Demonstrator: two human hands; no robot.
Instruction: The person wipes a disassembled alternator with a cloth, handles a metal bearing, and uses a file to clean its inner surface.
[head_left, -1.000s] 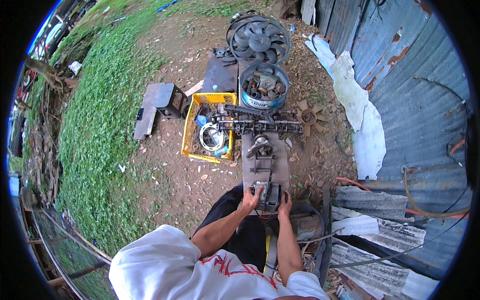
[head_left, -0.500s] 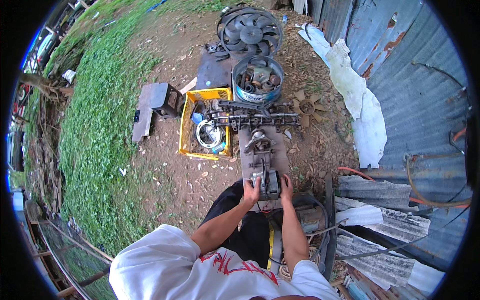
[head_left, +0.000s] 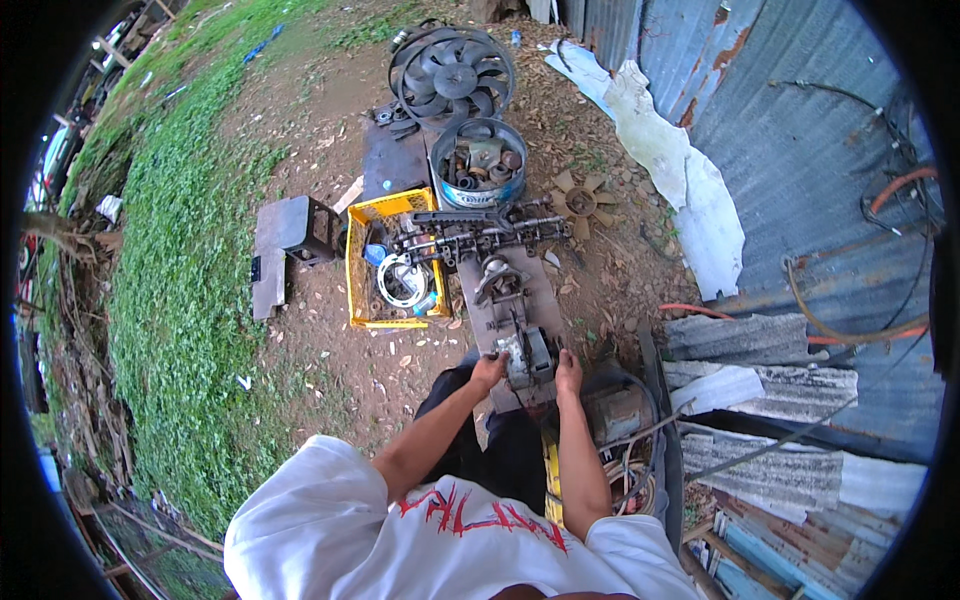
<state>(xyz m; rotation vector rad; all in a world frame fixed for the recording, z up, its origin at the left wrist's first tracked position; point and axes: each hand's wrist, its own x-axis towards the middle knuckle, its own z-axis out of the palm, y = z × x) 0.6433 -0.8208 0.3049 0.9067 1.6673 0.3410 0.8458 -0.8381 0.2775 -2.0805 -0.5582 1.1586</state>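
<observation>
A grey, boxy metal unit (head_left: 528, 352) with a dark bar across its top sits on the near end of a narrow board (head_left: 545, 300). My left hand (head_left: 488, 370) is closed at the left edge of the unit, thumb along its side. At the right edge is my right hand (head_left: 568, 374), its fingers curled inward; whatever lies between them is too small to make out. A dark metal assembly with a rounded top (head_left: 499, 278) lies just beyond the unit. Long metal shafts with lobes (head_left: 490, 238) rest crosswise farther up the board.
Left of the board stands a yellow crate (head_left: 356, 285) of parts. A round tub (head_left: 503, 196) of metal pieces and a large black fan (head_left: 456, 80) are beyond. A loose fan wheel (head_left: 581, 202) lies on the dirt. Corrugated sheets (head_left: 765, 390) lean at the right.
The view has shifted and turned slightly. My right hand has moved a little outward from the unit's right side, while my left hand stays at its left edge.
</observation>
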